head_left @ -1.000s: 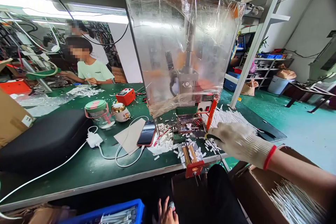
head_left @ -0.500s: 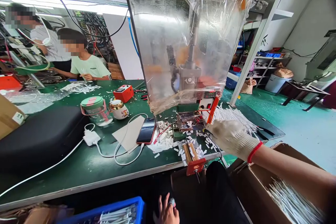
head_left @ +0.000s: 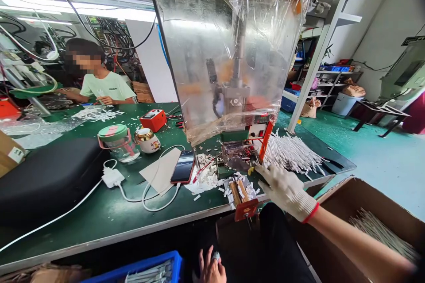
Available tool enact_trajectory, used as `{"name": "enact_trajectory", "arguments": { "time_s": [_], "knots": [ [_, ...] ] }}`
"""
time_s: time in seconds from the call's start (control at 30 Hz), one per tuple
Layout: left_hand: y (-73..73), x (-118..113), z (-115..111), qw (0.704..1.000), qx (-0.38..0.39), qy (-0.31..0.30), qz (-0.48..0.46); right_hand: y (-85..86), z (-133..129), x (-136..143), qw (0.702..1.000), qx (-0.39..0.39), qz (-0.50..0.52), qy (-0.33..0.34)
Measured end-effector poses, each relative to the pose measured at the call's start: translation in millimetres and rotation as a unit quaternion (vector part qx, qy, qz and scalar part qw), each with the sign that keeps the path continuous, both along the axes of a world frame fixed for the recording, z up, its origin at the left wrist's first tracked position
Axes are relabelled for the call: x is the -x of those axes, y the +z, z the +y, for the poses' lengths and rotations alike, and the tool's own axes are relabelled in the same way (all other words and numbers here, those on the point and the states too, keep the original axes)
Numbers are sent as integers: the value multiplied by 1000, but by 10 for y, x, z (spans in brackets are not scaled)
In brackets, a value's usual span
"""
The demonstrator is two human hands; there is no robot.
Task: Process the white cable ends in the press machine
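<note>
My right hand [head_left: 282, 185], in a white knitted glove with a red cuff, is at the table edge with its fingers stretched toward a small yellow piece [head_left: 251, 170] by the machine's base. It holds nothing that I can see. Bare and low in the view, my left hand [head_left: 212, 267] has its fingers spread above my lap, with a grey wrap on one finger. The machine [head_left: 236, 97] stands behind a plastic-covered shield [head_left: 199, 66]. White strips [head_left: 292, 152] lie in a pile right of it, and small white scraps surround a red-fronted fixture [head_left: 246, 210].
A phone [head_left: 183, 167] with a white cable, a lidded jar [head_left: 117, 143], a mug [head_left: 147, 140] and a black case [head_left: 49, 177] are on the table [head_left: 126, 216]. A blue bin [head_left: 175, 265] and a cardboard box [head_left: 332, 239] stand below. Another person [head_left: 106, 84] sits across.
My right hand has moved down a little and opened, its fingers now extended, uncovering more of the strip pile. The view has shifted slightly. A standing person at the far left is largely out of sight.
</note>
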State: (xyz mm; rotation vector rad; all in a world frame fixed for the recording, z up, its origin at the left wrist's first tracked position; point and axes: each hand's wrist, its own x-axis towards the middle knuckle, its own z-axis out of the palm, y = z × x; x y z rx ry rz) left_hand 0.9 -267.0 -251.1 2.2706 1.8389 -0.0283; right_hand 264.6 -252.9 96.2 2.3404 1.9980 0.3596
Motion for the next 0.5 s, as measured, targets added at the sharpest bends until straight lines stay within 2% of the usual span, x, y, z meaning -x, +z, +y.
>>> {"name": "enact_trajectory", "arguments": {
  "time_s": [0.13, 0.2, 0.27, 0.37, 0.5],
  "knots": [
    [-26, -12, 24, 1000, 10, 1, 7, -595, -176, -236, 983, -185, 18, -11],
    [-34, -34, 34, 1000, 19, -1, 13, -784, -138, -215, 966, -258, 22, 1],
    [-37, -50, 41, 999, 25, -8, 20, -866, -26, -130, 955, -295, 25, 2],
    [-39, -44, 29, 999, 26, -14, 30, -863, 182, -30, 956, -290, 30, 36],
    [-63, -7, -37, 1000, 1, 2, 24, -914, 364, -169, 957, -198, -10, 213]
  ]
}}
